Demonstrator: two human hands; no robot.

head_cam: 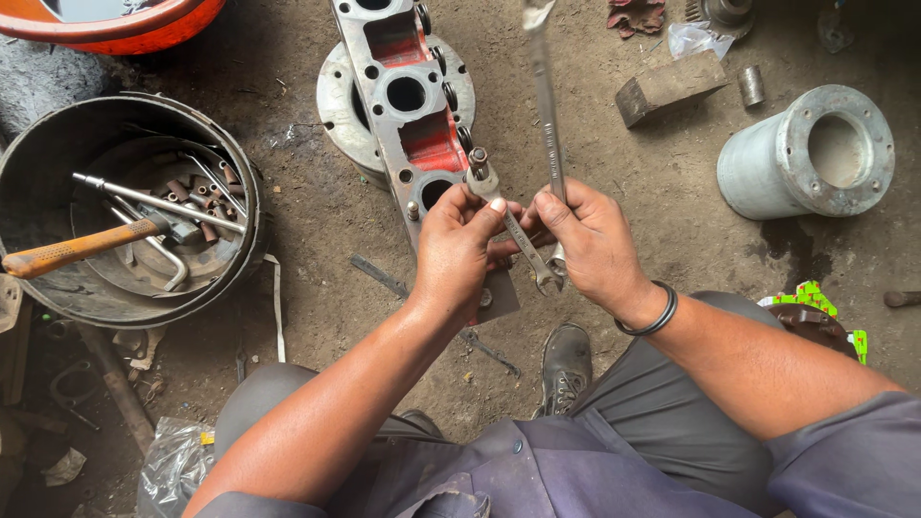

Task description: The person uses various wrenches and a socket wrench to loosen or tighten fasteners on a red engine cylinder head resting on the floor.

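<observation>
My left hand (459, 245) grips a short combination spanner (523, 247) whose ring end sits on a stud (477, 159) at the edge of a long grey and red engine casting (408, 96). My right hand (587, 240) holds a longer spanner (547, 105) upright, its top end reaching the upper edge of the view. The two hands touch at the fingers, just in front of the casting's near end. A black ring circles my right wrist.
A round black pan (38, 153) at the left holds a wooden-handled hammer (82, 247), a bar and small parts. A grey flanged cylinder (811, 153) lies at the right, a wooden block (670, 86) beyond it. My shoe (564, 364) rests on the dirt floor.
</observation>
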